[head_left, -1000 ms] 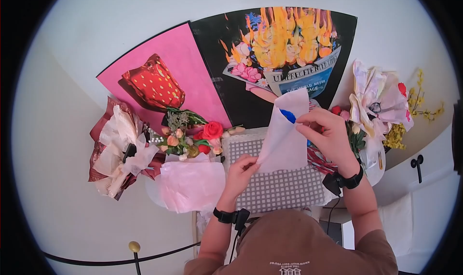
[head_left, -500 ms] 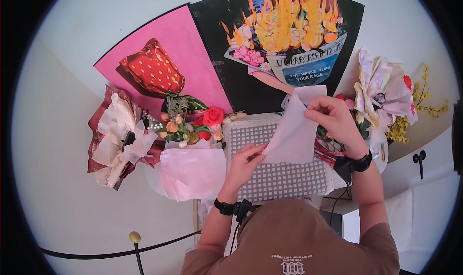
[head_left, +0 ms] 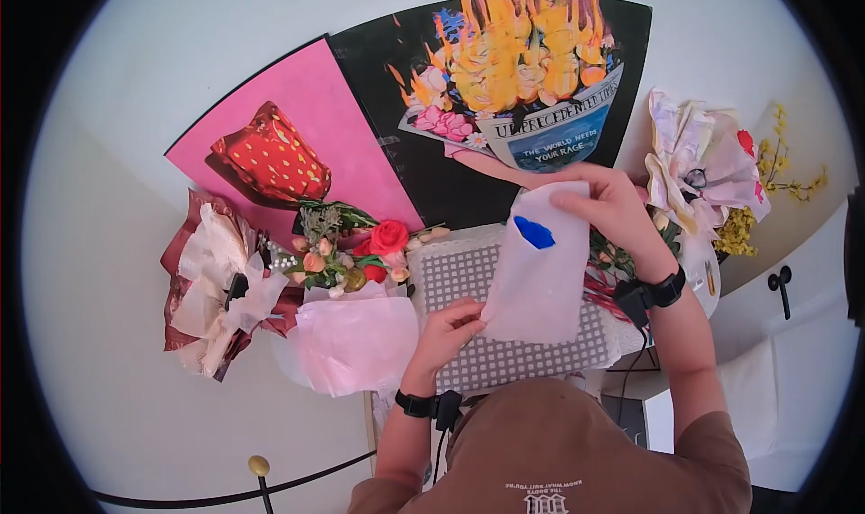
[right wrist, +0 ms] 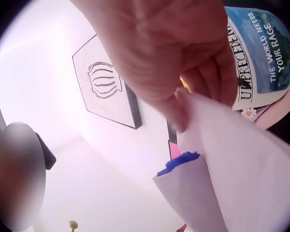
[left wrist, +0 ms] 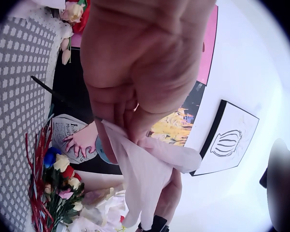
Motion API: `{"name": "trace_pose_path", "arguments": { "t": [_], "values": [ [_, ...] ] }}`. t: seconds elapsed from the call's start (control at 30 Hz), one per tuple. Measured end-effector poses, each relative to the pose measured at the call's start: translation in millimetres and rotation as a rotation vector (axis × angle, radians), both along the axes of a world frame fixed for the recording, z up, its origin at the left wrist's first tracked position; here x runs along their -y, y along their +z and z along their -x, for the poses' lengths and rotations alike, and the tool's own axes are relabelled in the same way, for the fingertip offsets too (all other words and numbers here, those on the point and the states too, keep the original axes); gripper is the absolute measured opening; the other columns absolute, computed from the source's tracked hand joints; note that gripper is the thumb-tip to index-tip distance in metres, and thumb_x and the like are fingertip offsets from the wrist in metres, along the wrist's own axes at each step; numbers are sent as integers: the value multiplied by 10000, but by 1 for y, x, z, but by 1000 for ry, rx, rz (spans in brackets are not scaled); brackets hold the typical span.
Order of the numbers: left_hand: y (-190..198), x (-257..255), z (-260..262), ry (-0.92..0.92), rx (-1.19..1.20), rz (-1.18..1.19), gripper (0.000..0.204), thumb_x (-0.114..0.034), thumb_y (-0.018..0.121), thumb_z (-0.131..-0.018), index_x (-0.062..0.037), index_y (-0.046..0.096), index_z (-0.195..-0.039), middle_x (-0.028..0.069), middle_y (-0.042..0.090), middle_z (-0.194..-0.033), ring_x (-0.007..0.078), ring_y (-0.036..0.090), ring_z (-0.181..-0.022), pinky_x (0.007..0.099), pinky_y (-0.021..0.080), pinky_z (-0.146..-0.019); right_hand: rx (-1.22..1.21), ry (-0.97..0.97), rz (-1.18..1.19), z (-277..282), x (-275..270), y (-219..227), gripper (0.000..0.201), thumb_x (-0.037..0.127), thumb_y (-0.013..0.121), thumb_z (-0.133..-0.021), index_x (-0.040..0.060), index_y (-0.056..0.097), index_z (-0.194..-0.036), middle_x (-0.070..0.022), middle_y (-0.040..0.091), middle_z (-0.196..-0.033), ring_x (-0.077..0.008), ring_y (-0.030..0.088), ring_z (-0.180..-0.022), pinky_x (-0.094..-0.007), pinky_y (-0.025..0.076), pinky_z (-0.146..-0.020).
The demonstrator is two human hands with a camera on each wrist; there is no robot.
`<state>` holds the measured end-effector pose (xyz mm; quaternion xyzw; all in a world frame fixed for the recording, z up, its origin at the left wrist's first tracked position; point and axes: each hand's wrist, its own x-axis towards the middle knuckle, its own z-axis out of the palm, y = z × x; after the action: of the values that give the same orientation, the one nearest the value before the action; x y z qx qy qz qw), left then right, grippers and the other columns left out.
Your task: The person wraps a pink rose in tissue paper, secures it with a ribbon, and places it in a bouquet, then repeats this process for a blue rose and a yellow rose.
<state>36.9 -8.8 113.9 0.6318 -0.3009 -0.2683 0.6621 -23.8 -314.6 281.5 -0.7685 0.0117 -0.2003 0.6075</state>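
Observation:
A sheet of pale pink wrapping paper (head_left: 541,289) is folded around a blue flower (head_left: 534,232), whose petals show above the folded edge. My left hand (head_left: 449,332) pinches the paper at its lower left. In the left wrist view a thin dark stem (left wrist: 53,89) sticks out from beside those fingers. Up at the top edge, my right hand (head_left: 608,203) pinches the paper between thumb and fingers. From the right wrist view, the blue petals (right wrist: 181,162) peek out of the fold below that hand.
Under the paper lies a grey checked cloth (head_left: 450,275). Stacked pink sheets (head_left: 356,347) and loose flowers (head_left: 351,257) are on the left, beside a wrapped bouquet (head_left: 221,289). Red ribbons (left wrist: 40,179) and another wrapped bouquet (head_left: 703,172) stand at the right. Painted panels (head_left: 405,154) rise behind.
The paper's right side was folded across, hiding the blue flower half a second ago; now the petals show again. My right hand has shifted to the paper's top edge; the left keeps its pinch.

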Motion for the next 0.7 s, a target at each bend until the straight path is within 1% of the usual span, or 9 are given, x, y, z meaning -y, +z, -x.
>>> {"name": "trace_pose_path", "arguments": {
  "t": [0.03,0.07,0.13,0.23,0.4,0.47,0.5,0.6,0.7],
  "values": [
    [-1,-2,1,-6,-15,-17,297,50,653,-882,28,684,-1177,9,593,-934,100,548,-829,225,438,-723,-135,0,89,-1,3,-4,213,173,732,-871,-4,723,-991,-51,720,-865,-83,659,-795,-240,507,-689],
    [-2,-2,3,-9,-16,-20,297,50,653,-882,28,684,-1177,9,593,-934,100,548,-829,225,438,-723,-47,-60,61,-4,3,-11,195,183,709,-889,-5,734,-937,-25,696,-730,-76,636,-667,-241,500,-615],
    [-3,3,3,183,-53,102,290,41,655,-890,25,686,-1178,9,588,-922,98,545,-827,220,435,-725,-40,-81,54,-8,5,-21,195,183,709,-891,-4,734,-943,-26,699,-744,-70,630,-666,-234,492,-607],
    [-11,5,1,207,133,10,302,40,652,-895,20,682,-1195,11,579,-923,95,541,-824,217,434,-723,-69,-102,32,-7,1,-17,195,191,712,-893,1,736,-931,-26,702,-757,-61,622,-667,-225,480,-594],
    [0,12,4,240,137,-23,235,41,643,-902,32,687,-1133,12,568,-925,87,539,-829,211,429,-729,-65,-125,28,-10,-6,-16,228,204,724,-895,2,721,-1001,-21,704,-760,-53,620,-683,-210,471,-610],
    [-1,15,2,250,77,6,207,40,640,-906,37,687,-1107,11,566,-930,83,538,-831,209,428,-734,-31,3,-209,-11,-6,-16,382,190,732,-890,-1,639,-1207,-39,726,-881,-65,641,-744,-212,486,-657],
    [-4,16,0,247,9,66,185,38,637,-910,40,684,-1090,8,562,-933,79,536,-832,208,429,-738,-29,12,-207,-10,-10,-18,382,190,732,-890,-1,639,-1207,-39,726,-881,-65,641,-744,-212,486,-657],
    [-3,23,-3,281,-99,178,162,34,635,-918,43,679,-1074,2,553,-934,72,531,-833,205,429,-747,-47,235,-352,-3,-36,-43,630,127,758,-856,10,469,-1403,-82,693,-1149,-134,683,-933,-278,540,-801],
    [-4,32,-6,371,-84,205,155,30,639,-921,43,678,-1070,-1,545,-925,70,532,-830,205,434,-753,-181,86,-121,3,-51,-56,378,109,743,-851,-28,649,-1190,-76,731,-1009,-120,694,-907,-278,549,-788]
  ]
}}
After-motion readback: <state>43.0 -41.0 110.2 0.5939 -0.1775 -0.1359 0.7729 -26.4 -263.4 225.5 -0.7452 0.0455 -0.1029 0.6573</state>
